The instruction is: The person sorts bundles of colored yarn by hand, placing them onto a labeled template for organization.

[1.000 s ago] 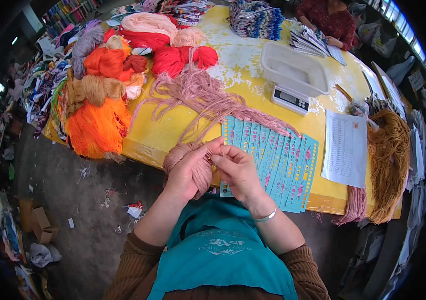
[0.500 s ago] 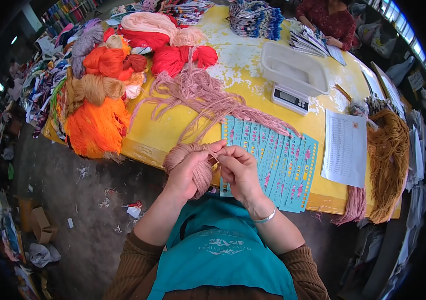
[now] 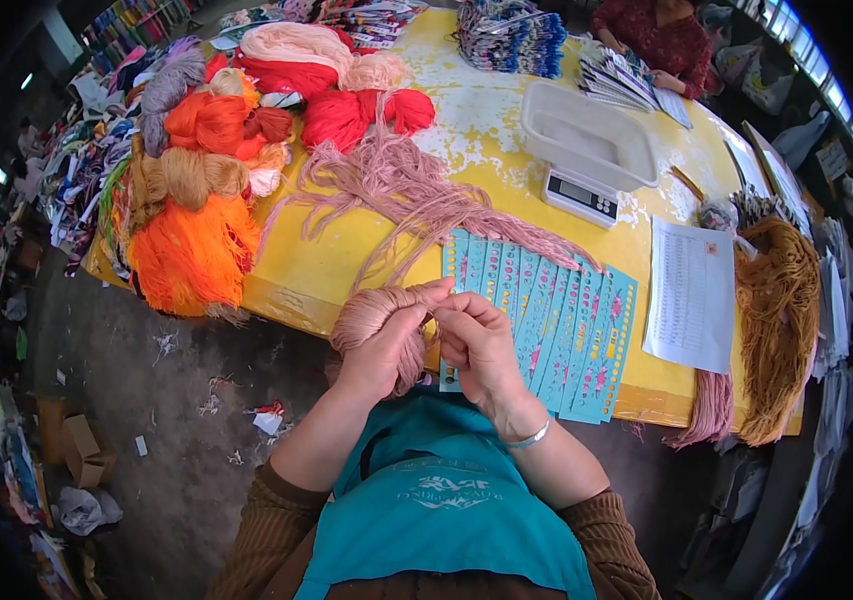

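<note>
My left hand (image 3: 382, 350) is wrapped round a thick skein of dusty-pink thread (image 3: 362, 318) at the table's front edge, its thumb and forefinger pointing right. Close beside it, my right hand (image 3: 479, 343) pinches strands of the same thread, and the fingertips of both hands nearly meet. A loose tangle of pink thread (image 3: 396, 195) lies beyond them on the yellow table (image 3: 296, 257). Its tail runs right, over the top of several turquoise punched cards (image 3: 546, 330) in a fanned row.
Orange, red, tan and grey skeins (image 3: 211, 180) are heaped at left. A scale (image 3: 580, 197) bears a clear tray (image 3: 591, 135). Right of the cards are a printed sheet (image 3: 691, 295) and brown thread (image 3: 776, 330). A person (image 3: 661, 45) sits across the table.
The skein in my left hand has shifted and turned slightly. My right hand stays almost in the same place, still pinching thread.
</note>
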`<control>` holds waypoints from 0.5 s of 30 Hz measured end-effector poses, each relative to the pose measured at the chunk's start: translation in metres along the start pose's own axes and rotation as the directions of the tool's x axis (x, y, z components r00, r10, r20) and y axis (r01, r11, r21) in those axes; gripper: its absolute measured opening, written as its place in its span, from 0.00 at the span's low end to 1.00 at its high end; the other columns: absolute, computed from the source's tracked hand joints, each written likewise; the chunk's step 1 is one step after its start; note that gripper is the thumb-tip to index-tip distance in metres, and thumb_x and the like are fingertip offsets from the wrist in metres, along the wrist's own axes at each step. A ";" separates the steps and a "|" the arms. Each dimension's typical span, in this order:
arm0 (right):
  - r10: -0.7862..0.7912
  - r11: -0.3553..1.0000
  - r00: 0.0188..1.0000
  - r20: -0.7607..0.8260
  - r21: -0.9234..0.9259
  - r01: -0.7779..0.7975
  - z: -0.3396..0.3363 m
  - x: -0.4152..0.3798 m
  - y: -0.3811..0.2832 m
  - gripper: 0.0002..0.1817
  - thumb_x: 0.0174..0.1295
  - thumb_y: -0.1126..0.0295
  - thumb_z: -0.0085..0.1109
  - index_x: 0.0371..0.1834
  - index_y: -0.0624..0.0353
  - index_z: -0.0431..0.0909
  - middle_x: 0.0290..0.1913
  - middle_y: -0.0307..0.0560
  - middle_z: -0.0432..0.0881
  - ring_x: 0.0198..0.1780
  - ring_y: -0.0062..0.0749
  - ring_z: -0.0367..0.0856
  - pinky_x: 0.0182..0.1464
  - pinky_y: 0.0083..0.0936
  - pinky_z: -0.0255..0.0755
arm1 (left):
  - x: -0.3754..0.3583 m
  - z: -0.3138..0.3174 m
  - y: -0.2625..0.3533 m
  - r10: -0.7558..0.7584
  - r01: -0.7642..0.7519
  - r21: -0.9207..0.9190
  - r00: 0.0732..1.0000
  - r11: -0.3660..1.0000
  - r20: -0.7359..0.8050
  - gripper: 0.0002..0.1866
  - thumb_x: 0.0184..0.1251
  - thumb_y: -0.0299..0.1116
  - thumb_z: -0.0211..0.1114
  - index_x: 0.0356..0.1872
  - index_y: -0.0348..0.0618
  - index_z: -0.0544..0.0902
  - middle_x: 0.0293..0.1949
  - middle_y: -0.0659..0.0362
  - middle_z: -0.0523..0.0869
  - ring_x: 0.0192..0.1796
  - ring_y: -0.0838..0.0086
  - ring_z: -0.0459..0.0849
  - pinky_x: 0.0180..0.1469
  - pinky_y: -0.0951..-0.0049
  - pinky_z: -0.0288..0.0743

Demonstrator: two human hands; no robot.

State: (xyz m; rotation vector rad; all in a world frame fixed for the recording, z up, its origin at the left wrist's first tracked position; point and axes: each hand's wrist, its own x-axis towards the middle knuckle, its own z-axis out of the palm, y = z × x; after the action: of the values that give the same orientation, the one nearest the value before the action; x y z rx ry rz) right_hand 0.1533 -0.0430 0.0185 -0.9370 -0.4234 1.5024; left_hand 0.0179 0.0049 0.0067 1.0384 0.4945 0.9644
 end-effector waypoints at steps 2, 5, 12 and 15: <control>-0.033 0.995 0.999 0.034 0.090 0.030 -0.004 0.001 0.002 0.01 0.63 0.77 0.60 0.34 0.60 0.79 0.23 0.31 0.73 0.19 0.10 0.59 0.20 0.13 0.49 | 0.000 0.001 0.001 -0.022 0.022 -0.037 1.000 0.999 -0.008 0.17 0.74 0.27 0.51 0.56 0.28 0.78 0.61 0.46 0.78 0.63 0.67 0.75 0.69 0.68 0.64; -0.039 0.996 0.999 0.016 0.085 0.037 -0.003 0.000 0.000 0.01 0.62 0.78 0.60 0.34 0.61 0.79 0.24 0.32 0.74 0.19 0.10 0.60 0.20 0.13 0.50 | 0.000 0.001 0.001 -0.029 0.029 -0.028 1.000 0.999 0.000 0.17 0.74 0.28 0.51 0.56 0.28 0.78 0.61 0.47 0.78 0.64 0.67 0.75 0.69 0.67 0.63; -0.059 0.997 0.998 0.011 0.053 0.058 -0.001 0.000 0.002 0.01 0.62 0.78 0.61 0.34 0.61 0.80 0.26 0.33 0.76 0.20 0.09 0.61 0.20 0.12 0.51 | -0.001 0.002 0.001 -0.067 0.065 -0.092 0.998 0.994 -0.021 0.16 0.74 0.29 0.52 0.56 0.29 0.79 0.60 0.47 0.79 0.64 0.67 0.75 0.70 0.67 0.62; -0.060 0.997 0.998 0.019 0.042 0.059 -0.001 -0.001 0.002 0.01 0.62 0.78 0.61 0.35 0.61 0.80 0.26 0.33 0.77 0.20 0.09 0.61 0.20 0.12 0.51 | 0.001 0.000 0.000 -0.071 0.068 -0.092 0.997 0.993 -0.028 0.15 0.74 0.28 0.53 0.54 0.29 0.79 0.59 0.47 0.79 0.63 0.68 0.75 0.69 0.68 0.63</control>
State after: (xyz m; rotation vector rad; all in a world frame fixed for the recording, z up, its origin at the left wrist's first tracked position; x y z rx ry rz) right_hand 0.1522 -0.0440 0.0169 -0.8696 -0.4296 1.4627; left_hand 0.0180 0.0056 0.0064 0.9195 0.5053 0.9341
